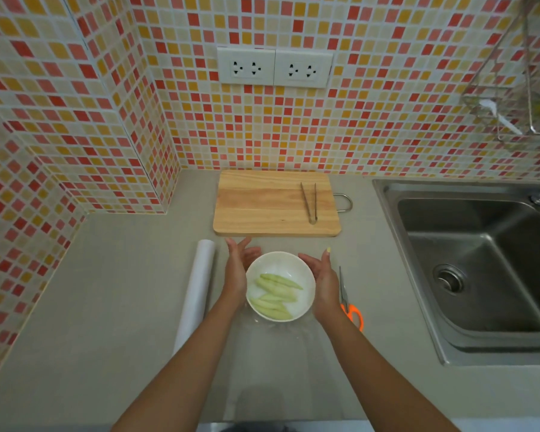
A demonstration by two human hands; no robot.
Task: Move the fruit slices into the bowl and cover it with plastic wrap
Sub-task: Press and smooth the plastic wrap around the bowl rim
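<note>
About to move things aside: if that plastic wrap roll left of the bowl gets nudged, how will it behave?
The plastic wrap roll is a long cylinder lying flat on the counter, so a sideways nudge would probably roll it. It looks light for its length. Its smooth surface may slip in a loose hold.

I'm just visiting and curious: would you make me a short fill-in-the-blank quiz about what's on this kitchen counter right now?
1. The pale green fruit slices lie inside the white ____.
2. The metal tongs rest on the wooden ____.
3. The scissors beside the right hand have handles coloured ____.
4. The roll of wrap lies on the counter beside the ____ hand.

Missing words: bowl; cutting board; orange; left
</note>
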